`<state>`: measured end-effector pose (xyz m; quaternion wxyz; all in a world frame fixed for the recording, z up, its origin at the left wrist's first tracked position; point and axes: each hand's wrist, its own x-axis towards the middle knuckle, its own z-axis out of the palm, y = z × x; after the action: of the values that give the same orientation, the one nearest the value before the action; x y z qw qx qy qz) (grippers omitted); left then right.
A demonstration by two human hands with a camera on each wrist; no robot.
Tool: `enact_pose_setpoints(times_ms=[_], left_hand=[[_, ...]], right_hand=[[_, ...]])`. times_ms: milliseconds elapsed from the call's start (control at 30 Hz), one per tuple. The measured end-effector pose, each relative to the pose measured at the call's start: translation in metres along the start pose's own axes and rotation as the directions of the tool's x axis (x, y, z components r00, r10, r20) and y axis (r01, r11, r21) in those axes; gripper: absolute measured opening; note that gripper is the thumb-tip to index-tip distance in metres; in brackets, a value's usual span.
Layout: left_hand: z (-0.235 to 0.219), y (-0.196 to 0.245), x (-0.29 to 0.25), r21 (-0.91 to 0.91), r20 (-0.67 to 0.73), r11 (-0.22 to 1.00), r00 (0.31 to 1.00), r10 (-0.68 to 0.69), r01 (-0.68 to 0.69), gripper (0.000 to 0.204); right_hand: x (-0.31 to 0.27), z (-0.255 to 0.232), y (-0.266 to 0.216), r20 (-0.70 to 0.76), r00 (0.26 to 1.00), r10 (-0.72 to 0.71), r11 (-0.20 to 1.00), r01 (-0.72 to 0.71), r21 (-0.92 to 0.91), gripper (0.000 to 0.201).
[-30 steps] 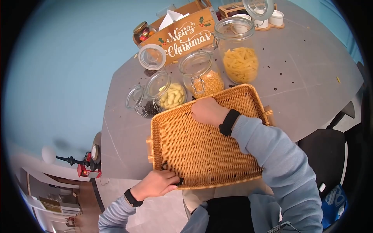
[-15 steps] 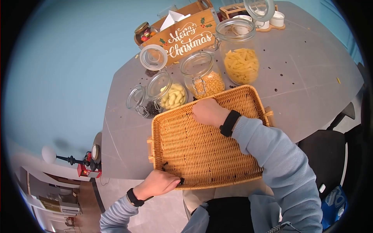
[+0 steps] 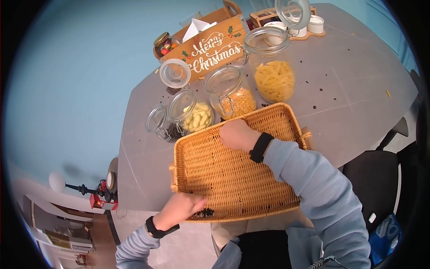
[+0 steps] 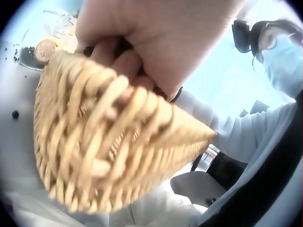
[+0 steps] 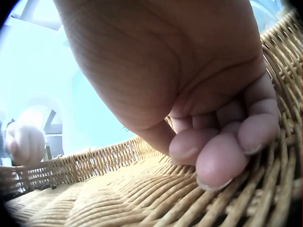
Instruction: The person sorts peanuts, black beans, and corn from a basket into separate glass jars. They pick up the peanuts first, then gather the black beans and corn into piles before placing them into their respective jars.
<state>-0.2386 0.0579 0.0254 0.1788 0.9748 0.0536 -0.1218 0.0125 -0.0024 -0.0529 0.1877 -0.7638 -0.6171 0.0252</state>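
Observation:
A wicker basket (image 3: pixel 237 179) sits at the table's near edge. In its near left corner lie dark beans (image 3: pixel 204 213), with my left hand (image 3: pixel 179 208) just above and left of them. The left wrist view shows the left hand (image 4: pixel 156 38) with curled fingers (image 4: pixel 127 64) behind the basket's rim (image 4: pixel 109 78); whether beans are inside them is hidden. My right hand (image 3: pixel 239 135) is at the basket's far side. In the right wrist view, that hand's curled fingers (image 5: pixel 222 158) touch the wicker, with no object visible in them.
Beyond the basket stand open jars of dark beans (image 3: pixel 174 132), pale curved pieces (image 3: pixel 198 117), yellow kernels (image 3: pixel 239 102) and pasta (image 3: pixel 274 80). Behind are a wooden box (image 3: pixel 215 47) and white cups (image 3: pixel 316 24). Beans are scattered on the table (image 3: pixel 340 121); a chair (image 3: pixel 374 179) is at right.
My left hand has drawn back slightly leftward and up from the corner, uncovering more dark beans. The right hand keeps its place at the basket's far side. The head view has shifted slightly.

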Motion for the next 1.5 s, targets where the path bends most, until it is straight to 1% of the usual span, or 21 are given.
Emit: enact_pose_setpoints(times_ms=[33, 100, 167, 233, 333, 400, 467, 500, 567, 700, 900, 1000, 1100, 1167, 1200, 1267, 1300, 1333, 1367, 1433, 1500], left_hand=[[-0.006, 0.001, 0.003, 0.000, 0.000, 1.000, 1.000, 0.000, 0.000, 0.031], [-0.021, 0.004, 0.010, -0.087, -0.225, 0.995, 0.971, -0.076, 0.058, 0.033], [-0.050, 0.009, 0.020, -0.098, -0.281, 0.978, 0.938, -0.202, 0.181, 0.030], [-0.071, 0.000, 0.031, -0.192, -0.349, 0.920, 0.853, -0.389, 0.342, 0.037], [-0.099, -0.034, 0.058, -0.183, -0.597, 0.965, 0.758, -0.263, 0.190, 0.045], [-0.115, -0.055, 0.078, -0.171, -0.658, 0.971, 0.715, -0.237, 0.164, 0.046], [-0.127, -0.069, 0.095, -0.067, -0.753, 0.957, 0.615, -0.235, 0.284, 0.047], [-0.128, -0.077, 0.104, -0.066, -0.752, 0.957, 0.616, -0.234, 0.282, 0.047], [-0.126, -0.092, 0.119, 0.081, -0.821, 0.917, 0.548, -0.160, 0.390, 0.044], [-0.116, -0.119, 0.135, 0.061, -0.827, 0.909, 0.530, -0.185, 0.412, 0.042], [-0.114, -0.125, 0.128, 0.013, -0.729, 0.923, 0.635, -0.256, 0.386, 0.038], [-0.115, -0.130, 0.123, 0.047, -0.724, 0.955, 0.668, -0.169, 0.292, 0.038], [-0.116, -0.113, 0.105, 0.167, -0.787, 0.934, 0.613, -0.067, 0.316, 0.038], [-0.110, -0.086, 0.090, -0.195, -0.823, 0.974, 0.520, -0.228, 0.117, 0.038], [-0.107, -0.071, 0.079, -0.202, -0.798, 0.975, 0.562, -0.218, 0.091, 0.037], [-0.090, -0.051, 0.059, -0.385, -0.626, 0.923, 0.737, -0.255, -0.007, 0.033], [-0.082, -0.029, 0.050, -0.474, -0.418, 0.880, 0.875, -0.244, 0.019, 0.029], [-0.075, -0.014, 0.043, -0.416, -0.192, 0.909, 0.975, -0.111, 0.021, 0.018], [-0.066, -0.007, 0.042, -0.240, -0.003, 0.963, 0.992, 0.123, -0.120, 0.013], [-0.038, 0.001, 0.036, -0.194, 0.271, 0.964, 0.934, 0.233, -0.184, 0.014], [-0.014, 0.003, 0.031, -0.272, 0.329, 0.899, 0.845, 0.422, -0.343, 0.016]], right_hand=[[0.000, 0.000, 0.000, -0.004, 1.000, -0.002, 1.000, 0.002, -0.001, 0.011], [0.001, 0.000, 0.000, 0.002, 1.000, 0.000, 1.000, 0.000, 0.003, 0.011], [0.001, 0.000, -0.001, 0.008, 1.000, 0.002, 1.000, -0.002, 0.005, 0.011], [0.002, 0.000, 0.000, 0.016, 1.000, 0.003, 1.000, -0.003, 0.003, 0.011], [0.002, 0.000, 0.000, 0.022, 1.000, -0.007, 1.000, 0.007, 0.002, 0.011], [0.001, -0.002, 0.000, 0.025, 1.000, -0.001, 1.000, 0.001, 0.006, 0.012], [0.000, -0.004, -0.002, 0.028, 1.000, 0.004, 1.000, -0.004, 0.013, 0.012], [0.000, -0.005, -0.002, 0.042, 0.999, 0.014, 1.000, -0.014, 0.002, 0.012], [0.000, -0.006, -0.004, 0.054, 0.998, 0.025, 1.000, -0.025, -0.012, 0.012], [-0.001, -0.008, -0.005, 0.050, 0.999, 0.020, 0.999, -0.019, -0.030, 0.013], [-0.002, -0.007, -0.006, 0.042, 0.999, 0.020, 1.000, -0.019, -0.019, 0.014], [-0.001, -0.005, -0.005, 0.025, 0.999, 0.021, 1.000, -0.021, -0.013, 0.014], [-0.003, -0.006, -0.005, 0.017, 0.999, 0.031, 0.999, -0.031, -0.010, 0.014], [-0.003, -0.007, -0.006, 0.020, 0.999, 0.037, 0.999, -0.037, -0.015, 0.013], [-0.003, -0.006, -0.005, 0.012, 0.999, 0.032, 0.999, -0.031, -0.014, 0.013], [-0.003, -0.005, -0.005, 0.008, 1.000, 0.027, 1.000, -0.027, -0.011, 0.013], [-0.003, -0.007, -0.005, 0.023, 0.999, 0.028, 0.999, -0.027, -0.027, 0.013], [-0.003, -0.008, -0.007, 0.039, 0.999, 0.026, 0.999, -0.024, -0.043, 0.013], [-0.002, -0.007, -0.006, 0.045, 0.999, 0.020, 0.999, -0.018, -0.042, 0.013], [-0.003, -0.007, -0.004, 0.023, 0.999, -0.034, 0.998, 0.035, -0.059, 0.015], [-0.003, -0.007, -0.003, 0.020, 0.999, -0.038, 0.998, 0.039, -0.044, 0.016]])
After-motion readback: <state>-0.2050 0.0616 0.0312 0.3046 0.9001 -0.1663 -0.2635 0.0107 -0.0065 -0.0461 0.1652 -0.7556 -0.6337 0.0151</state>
